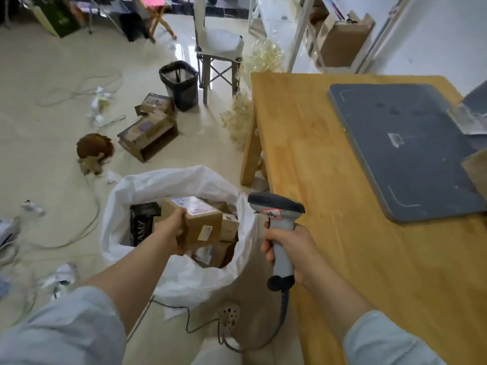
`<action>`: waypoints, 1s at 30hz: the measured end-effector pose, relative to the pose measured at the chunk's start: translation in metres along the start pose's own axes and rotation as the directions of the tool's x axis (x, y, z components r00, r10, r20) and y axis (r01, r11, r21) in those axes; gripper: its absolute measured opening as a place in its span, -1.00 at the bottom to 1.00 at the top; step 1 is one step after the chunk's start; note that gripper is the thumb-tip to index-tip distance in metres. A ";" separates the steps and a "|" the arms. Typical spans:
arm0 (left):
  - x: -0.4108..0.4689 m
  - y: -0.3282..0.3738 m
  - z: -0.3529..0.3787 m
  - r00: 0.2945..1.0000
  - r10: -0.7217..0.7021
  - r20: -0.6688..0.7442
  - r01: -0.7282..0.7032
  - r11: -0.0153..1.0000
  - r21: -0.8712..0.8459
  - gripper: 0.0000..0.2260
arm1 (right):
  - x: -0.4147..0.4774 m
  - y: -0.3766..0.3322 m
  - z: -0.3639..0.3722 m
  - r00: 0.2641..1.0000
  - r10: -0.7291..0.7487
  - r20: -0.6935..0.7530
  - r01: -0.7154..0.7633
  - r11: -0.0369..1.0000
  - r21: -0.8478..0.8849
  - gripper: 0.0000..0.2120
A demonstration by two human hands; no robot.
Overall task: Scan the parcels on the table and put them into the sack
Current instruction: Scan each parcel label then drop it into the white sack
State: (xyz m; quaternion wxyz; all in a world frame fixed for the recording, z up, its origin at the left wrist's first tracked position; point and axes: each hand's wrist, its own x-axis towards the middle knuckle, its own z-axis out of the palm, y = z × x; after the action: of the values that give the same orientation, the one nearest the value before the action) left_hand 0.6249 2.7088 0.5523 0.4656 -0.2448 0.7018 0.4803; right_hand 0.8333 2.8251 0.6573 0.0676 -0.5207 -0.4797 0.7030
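Parcel (203, 222): brown cardboard box, hanging over the open white plastic sack (184, 280).
Left hand (172, 230): gripping the parcel's near end.
Right hand (295, 246): clutching a grey handheld scanner (276, 206), right of the sack.

Daylight was bright and even; glare shone on the floor (179, 52) far beyond the left hand (172, 227); frame edges bowed and softened.

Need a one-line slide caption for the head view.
Left hand holds a cardboard parcel over the white sack; right hand grips the scanner.
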 end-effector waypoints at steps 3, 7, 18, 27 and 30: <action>0.032 0.027 0.005 0.982 0.148 -0.119 -0.125 0.976 0.177 -0.46 | 0.035 -0.010 0.012 0.998 0.052 0.023 -0.052 0.999 -0.017 -0.94; 0.084 0.058 0.005 0.933 0.343 -0.108 -0.207 0.758 0.618 -0.28 | 0.081 -0.017 0.032 0.992 0.112 0.057 -0.111 0.994 -0.025 -0.94; 0.163 0.101 0.041 0.791 0.448 0.417 -0.086 -0.594 0.800 -0.58 | 0.168 0.006 0.060 0.966 0.243 0.089 -0.238 0.969 -0.063 -0.94; 0.195 0.068 0.044 0.877 0.282 0.390 -0.254 -0.417 0.873 -0.48 | 0.187 0.013 0.051 0.963 0.254 0.092 -0.250 0.967 -0.052 -0.92; 0.181 0.064 0.045 0.874 0.285 0.393 -0.302 -0.316 0.900 -0.47 | 0.179 0.011 0.050 0.962 0.259 0.082 -0.254 0.965 -0.058 -0.88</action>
State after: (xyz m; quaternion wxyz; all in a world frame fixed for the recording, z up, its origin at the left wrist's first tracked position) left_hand 0.5116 2.7949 0.4152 0.3446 0.3946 0.8398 -0.1422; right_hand 0.7173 2.8954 0.5294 -0.0578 -0.5479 -0.4272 0.7169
